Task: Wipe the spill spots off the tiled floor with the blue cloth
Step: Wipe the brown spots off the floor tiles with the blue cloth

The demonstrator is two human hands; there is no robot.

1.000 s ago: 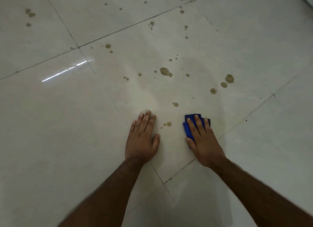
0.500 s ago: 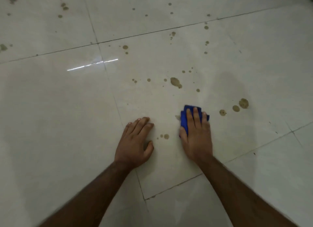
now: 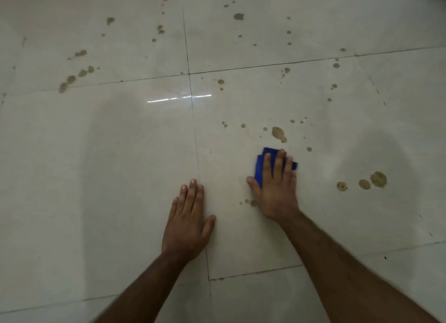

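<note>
Cloth (image 3: 260,166) flat under right hand (image 3: 275,192), fingers (image 3: 280,161) straight, pressing | big spot (image 3: 278,133) just past fingertips, toward floor's (image 3: 96,178) far edge | left hand (image 3: 187,228) flat, holding nothing, farther.

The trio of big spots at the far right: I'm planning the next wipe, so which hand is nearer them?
Right. The right hand, pressing the cloth, lies just left of the trio; the left hand rests farther left.
</note>
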